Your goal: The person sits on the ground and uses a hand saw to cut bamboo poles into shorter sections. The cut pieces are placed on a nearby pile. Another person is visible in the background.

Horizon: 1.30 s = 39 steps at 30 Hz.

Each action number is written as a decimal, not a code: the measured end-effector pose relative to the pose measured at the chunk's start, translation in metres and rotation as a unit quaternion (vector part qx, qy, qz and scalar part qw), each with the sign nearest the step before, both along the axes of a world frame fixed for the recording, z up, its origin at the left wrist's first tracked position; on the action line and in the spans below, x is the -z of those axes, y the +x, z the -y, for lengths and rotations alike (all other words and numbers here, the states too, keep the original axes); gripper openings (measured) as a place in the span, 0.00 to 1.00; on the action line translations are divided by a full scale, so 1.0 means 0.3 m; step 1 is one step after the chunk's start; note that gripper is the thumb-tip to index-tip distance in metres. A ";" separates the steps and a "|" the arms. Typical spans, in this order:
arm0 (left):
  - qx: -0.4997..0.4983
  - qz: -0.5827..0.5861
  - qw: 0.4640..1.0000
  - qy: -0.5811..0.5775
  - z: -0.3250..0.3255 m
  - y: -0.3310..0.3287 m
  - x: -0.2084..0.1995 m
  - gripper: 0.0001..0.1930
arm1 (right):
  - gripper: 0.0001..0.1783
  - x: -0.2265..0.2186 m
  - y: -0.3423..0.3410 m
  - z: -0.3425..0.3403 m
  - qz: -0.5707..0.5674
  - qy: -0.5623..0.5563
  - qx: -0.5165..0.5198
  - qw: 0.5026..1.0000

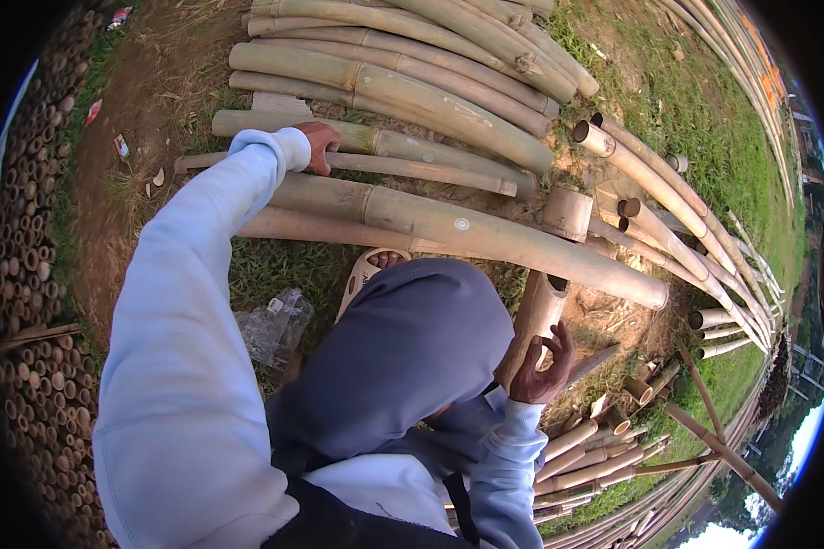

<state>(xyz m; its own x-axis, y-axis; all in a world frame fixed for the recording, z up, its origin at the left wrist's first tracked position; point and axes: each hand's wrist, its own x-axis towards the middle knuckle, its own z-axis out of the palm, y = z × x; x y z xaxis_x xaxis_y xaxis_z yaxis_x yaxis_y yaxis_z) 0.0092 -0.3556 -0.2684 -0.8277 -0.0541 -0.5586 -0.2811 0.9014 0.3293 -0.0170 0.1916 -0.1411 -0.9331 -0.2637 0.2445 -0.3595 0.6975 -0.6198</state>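
My left hand (319,146) reaches out to the far left, its fingers closed round a slim bamboo pole (421,171). That pole lies along a thicker green bamboo pole behind it. Nearer to me, a long thick bamboo pole (412,213) stretches across the ground in front of my knee, marked with a small pale ring. My right hand (544,368) is raised with its fingers apart and curled, holding nothing I can see. It is beside a short bamboo length (533,320) that runs under the thick pole. A grey blade-like piece (592,363) shows just right of that hand.
Several thick bamboo poles (403,87) lie side by side at the back. A cut bamboo section (568,212) stands by the thick pole. More poles (696,233) and a bamboo bundle (586,462) are on the right. Crumpled clear plastic (279,322) lies near my foot; stacked bamboo ends (41,403) line the left.
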 end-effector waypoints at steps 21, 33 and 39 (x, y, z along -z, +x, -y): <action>0.129 -0.180 0.975 -0.013 -0.513 -0.048 -0.326 0.38 | 0.33 -0.196 -0.294 0.109 -0.131 0.269 -0.179 0.937; 0.104 -0.256 0.959 0.064 -0.631 -0.112 -0.192 0.38 | 0.30 -0.242 -0.394 0.043 -0.149 0.262 -0.236 0.924; 0.095 -0.251 0.960 0.073 -0.647 -0.151 -0.199 0.37 | 0.32 -0.201 -0.448 -0.017 -0.117 0.250 -0.232 0.933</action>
<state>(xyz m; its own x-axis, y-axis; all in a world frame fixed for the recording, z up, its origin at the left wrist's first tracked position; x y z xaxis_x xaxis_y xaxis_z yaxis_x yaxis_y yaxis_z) -0.0360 -0.1614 -0.2086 -0.9819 0.1734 -0.0762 0.1116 0.8547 0.5069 -0.1513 0.1968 -0.0809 -0.6265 -0.7617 0.1651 -0.7794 0.6139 -0.1252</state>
